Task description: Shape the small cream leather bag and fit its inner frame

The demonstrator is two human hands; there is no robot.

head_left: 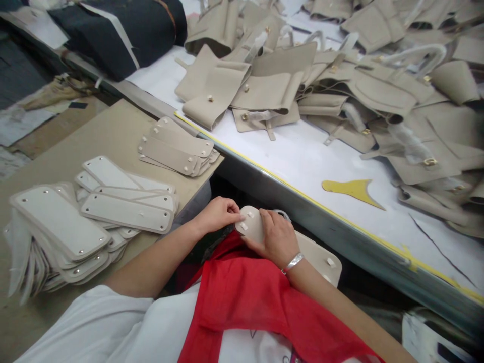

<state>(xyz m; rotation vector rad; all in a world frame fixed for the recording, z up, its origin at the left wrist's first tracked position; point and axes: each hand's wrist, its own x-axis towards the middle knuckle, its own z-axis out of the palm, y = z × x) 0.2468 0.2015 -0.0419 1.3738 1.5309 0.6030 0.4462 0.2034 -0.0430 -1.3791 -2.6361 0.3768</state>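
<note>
We see a long white-topped table [287, 156] crossing far right, heaped with beige leather-like bag pieces [215, 91]. At left, a flat brown board [121, 126] bears a pile of pale, round-cornered, metal-studded panels [62, 217] and, farther, a smaller stack of taupe, white-tabbed panels [170, 148]. Between table and board, before the person's body, is one long beige round-cornered panel [317, 252], its axis running from far left to near right, tabbed face up. The right hand [278, 234] grasps it across; the left hand [221, 214] meets its left end, whether pinching we cannot tell. Small white tabs [244, 226] sit near both ends, so we judge it well along; which pile is finished, we cannot tell.
</note>
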